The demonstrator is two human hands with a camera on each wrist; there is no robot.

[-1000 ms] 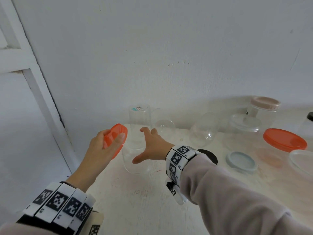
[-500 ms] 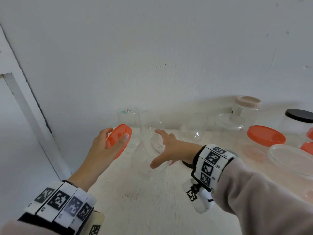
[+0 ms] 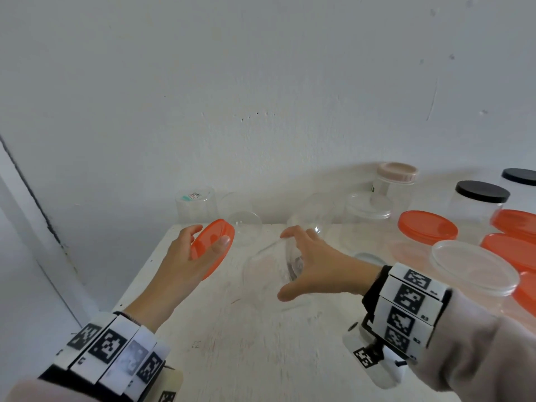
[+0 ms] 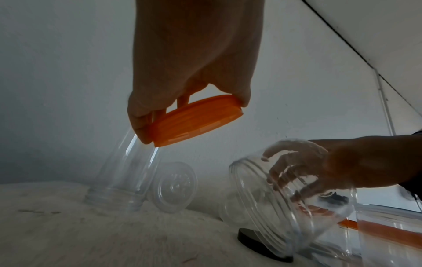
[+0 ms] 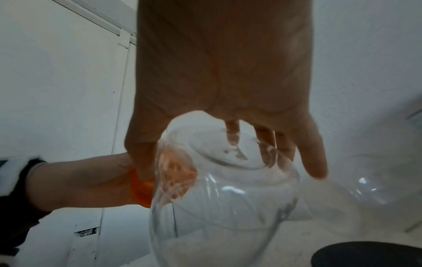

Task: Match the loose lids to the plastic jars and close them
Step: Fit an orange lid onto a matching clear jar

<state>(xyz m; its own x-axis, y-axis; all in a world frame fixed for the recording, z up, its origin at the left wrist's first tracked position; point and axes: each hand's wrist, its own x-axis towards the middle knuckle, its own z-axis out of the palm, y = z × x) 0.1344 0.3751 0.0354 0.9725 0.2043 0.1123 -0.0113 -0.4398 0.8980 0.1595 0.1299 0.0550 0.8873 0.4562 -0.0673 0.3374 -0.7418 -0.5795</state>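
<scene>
since the earlier frame the right hand (image 3: 316, 265) has travelled from hovering over the clear jar (image 3: 272, 274) to gripping it at its base, and that jar is now tipped, mouth toward the left, with its lower edge on the white table (image 3: 246, 358). left to right: the left hand (image 3: 185, 256) holds the orange lid (image 3: 213, 246) off the table, thumb and fingers curled round its rim, lid tilted. just right of it, the right hand's fingers (image 5: 312, 153) are spread and curled over the jar's bottom. a black lid (image 4: 258, 243) lies on the table beneath the tipped jar. farther right stand capped jars with black lids (image 3: 481, 191) and orange-lidded tubs (image 3: 427, 227), well apart from both hands.
</scene>
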